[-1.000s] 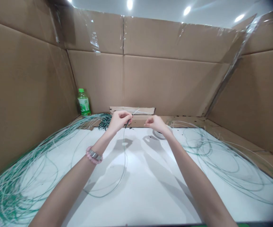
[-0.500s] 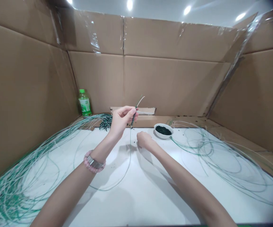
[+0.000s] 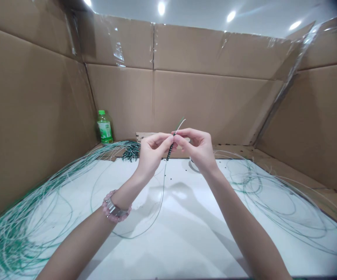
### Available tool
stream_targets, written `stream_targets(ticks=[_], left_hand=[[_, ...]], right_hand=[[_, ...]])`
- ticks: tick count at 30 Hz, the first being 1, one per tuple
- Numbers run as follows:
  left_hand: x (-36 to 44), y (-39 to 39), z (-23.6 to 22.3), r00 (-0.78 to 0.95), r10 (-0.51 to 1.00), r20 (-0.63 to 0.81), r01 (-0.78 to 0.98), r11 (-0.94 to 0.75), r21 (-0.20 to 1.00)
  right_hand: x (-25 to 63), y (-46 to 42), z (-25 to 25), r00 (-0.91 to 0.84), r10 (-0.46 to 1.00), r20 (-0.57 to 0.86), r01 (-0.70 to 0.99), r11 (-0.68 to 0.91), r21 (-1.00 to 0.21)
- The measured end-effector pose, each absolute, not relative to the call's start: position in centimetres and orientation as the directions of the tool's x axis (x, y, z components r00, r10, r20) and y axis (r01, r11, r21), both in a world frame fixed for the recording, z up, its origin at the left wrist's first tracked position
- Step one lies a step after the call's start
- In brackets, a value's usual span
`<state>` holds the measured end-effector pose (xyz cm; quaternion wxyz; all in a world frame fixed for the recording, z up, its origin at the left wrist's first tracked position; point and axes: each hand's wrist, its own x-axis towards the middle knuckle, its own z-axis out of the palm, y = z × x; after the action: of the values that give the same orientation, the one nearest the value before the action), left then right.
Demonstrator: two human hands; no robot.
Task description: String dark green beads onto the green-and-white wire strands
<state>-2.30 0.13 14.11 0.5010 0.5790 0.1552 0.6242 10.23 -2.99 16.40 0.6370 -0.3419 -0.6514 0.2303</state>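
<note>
Above the white board, my left hand [image 3: 153,151] pinches a strand of dark beads [image 3: 170,151] near its upper end. The beads sit on a thin cord [image 3: 162,198], which hangs below them and curves left over the board; a green end and a white end stick up above the fingers. My right hand [image 3: 197,147] is closed in a pinch at the top of the strand, its fingertips meeting those of my left hand. Whether a single bead is between the right fingertips is too small to see. A white bowl [image 3: 194,166] is mostly hidden behind my right hand.
Long green and white cords [image 3: 13,241] heap along the left, with a dark beaded bunch [image 3: 131,151] at their far end. Loose cord loops [image 3: 273,210] lie at right. A green-capped bottle [image 3: 104,127] stands back left. Cardboard walls [image 3: 215,101] enclose the white board [image 3: 145,252].
My right hand has risen from the board beside the bowl to the top of the bead strand, meeting my left hand. My left hand keeps its pinch and has barely moved.
</note>
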Motion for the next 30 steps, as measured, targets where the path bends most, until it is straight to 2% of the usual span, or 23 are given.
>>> stream_targets(ticks=[7,14,19,22,30], left_hand=[[-2.4,0.1,13.7,0.167,0.76,0.628,-0.369,-0.543,0.755],[-2.0,0.4,13.4,0.255,0.786,0.563,-0.442,-0.423,0.791],[-1.7,0.3,13.2,0.316,0.803,0.505,-0.461,-0.335,0.822],[-1.5,0.0,13.2,0.346,0.794,0.5,-0.467,-0.316,0.826],[-1.3,-0.4,13.2,0.354,0.763,0.541,-0.471,-0.354,0.808]], right_hand=[[10.2,-2.6,16.1,0.124,0.78,0.613,0.036,0.614,-0.788],[10.2,-2.6,16.1,0.143,0.771,0.621,-0.18,0.637,-0.749],[9.8,-2.2,15.7,0.234,0.735,0.637,-0.16,0.675,-0.72],[9.6,-2.1,15.6,0.299,0.72,0.626,-0.16,0.684,-0.711],[9.6,-2.4,15.8,0.383,0.714,0.587,-0.336,0.699,-0.631]])
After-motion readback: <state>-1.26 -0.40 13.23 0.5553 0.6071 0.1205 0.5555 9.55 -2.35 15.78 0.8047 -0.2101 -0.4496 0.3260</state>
